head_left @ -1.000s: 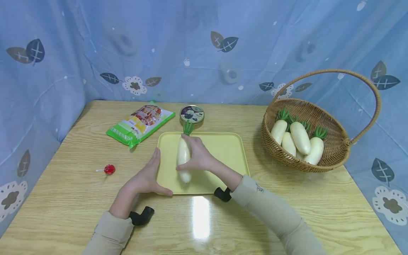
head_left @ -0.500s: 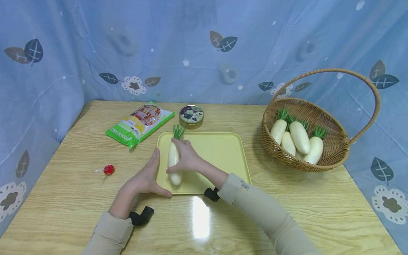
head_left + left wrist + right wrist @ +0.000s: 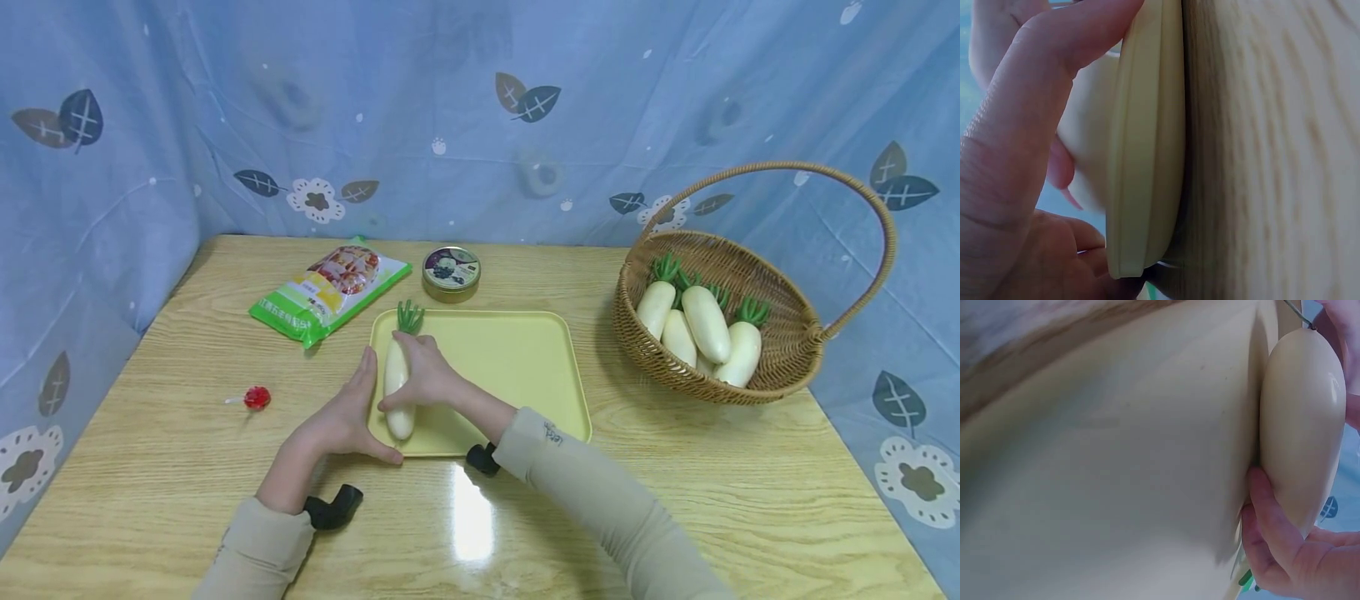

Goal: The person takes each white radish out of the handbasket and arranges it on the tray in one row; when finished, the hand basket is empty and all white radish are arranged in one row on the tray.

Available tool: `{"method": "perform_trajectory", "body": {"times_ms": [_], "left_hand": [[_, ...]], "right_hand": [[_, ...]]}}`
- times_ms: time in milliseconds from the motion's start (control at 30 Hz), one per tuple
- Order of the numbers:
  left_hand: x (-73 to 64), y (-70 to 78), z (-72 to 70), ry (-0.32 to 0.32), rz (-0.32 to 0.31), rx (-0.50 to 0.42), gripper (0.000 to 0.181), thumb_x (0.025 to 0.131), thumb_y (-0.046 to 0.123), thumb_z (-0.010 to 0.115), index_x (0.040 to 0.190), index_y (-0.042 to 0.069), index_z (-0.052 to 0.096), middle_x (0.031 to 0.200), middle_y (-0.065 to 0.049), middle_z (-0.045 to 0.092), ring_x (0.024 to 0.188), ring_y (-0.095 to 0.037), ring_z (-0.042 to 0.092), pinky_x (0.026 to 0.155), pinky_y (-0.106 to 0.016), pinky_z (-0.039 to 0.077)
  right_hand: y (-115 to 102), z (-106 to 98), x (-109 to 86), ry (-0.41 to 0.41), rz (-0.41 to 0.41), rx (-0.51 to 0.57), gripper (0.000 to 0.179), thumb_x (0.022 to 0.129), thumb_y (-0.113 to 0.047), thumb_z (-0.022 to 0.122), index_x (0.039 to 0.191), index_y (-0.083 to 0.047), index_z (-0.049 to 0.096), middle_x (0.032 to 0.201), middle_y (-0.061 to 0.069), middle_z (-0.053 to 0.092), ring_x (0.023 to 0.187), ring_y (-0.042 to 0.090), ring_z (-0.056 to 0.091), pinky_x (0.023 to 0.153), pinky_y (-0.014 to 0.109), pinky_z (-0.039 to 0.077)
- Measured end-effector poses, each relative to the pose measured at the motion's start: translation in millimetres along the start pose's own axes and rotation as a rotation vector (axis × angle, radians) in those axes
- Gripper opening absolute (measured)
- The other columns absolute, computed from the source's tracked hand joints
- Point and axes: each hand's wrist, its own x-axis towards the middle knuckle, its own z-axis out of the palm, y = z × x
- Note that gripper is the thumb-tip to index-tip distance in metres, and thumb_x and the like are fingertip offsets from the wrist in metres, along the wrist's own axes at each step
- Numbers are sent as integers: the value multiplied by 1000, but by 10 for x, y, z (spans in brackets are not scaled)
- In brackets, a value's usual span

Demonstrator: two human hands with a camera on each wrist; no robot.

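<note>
My right hand grips a white radish with green leaves, fingers on its upper part and thumb lower down. The radish lies lengthwise along the left side of the yellow tray. In the right wrist view the white radish is against the tray's surface, fingertips at its side. My left hand spans the tray's front left corner, its fingers straight along the left edge and its thumb along the front edge. In the left wrist view the thumb touches the tray's rim.
A wicker basket with a tall handle holds several white radishes at the right. Behind the tray are a round tin and a green-and-white food packet. A red lollipop lies on the wooden table at the left.
My right hand has moved left and slightly toward me with the radish, from near the tray's left-centre to its left side. The left hand has stayed at the tray's corner.
</note>
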Motion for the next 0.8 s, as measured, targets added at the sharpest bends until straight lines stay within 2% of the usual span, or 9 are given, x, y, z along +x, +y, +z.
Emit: {"method": "perform_trajectory", "body": {"times_ms": [267,433,700,800], "left_hand": [[5,-7,-2,3,8,-25,149,47,43,89,141,-4,-17,147,-23,-17,136,-36,-7,107,-52,9],[7,-6,10,3,9,-42,148,47,41,89,140,-4,-17,147,-23,-17,136,-36,-7,107,-53,10],[5,8,9,-2,-5,-32,148,47,43,89,140,-4,-17,147,-23,-18,135,-38,-7,107,-53,10],[9,6,12,0,-3,-23,149,47,44,88,140,-4,-17,147,-24,-18,135,-38,-7,107,-53,10]], "right_hand": [[-50,54,26,-12,-7,-5,106,58,-28,86,144,-10,27,137,25,28,118,33,40,91,40,43],[-63,38,22,-39,3,-48,106,60,-32,85,145,-11,24,138,25,26,119,37,37,88,42,44],[-73,-12,4,-57,12,-122,107,61,-37,84,145,-12,23,142,23,27,125,37,30,96,44,38],[-66,-28,0,-53,9,-124,107,61,-37,84,145,-12,23,142,24,26,124,38,31,95,45,38]]}}
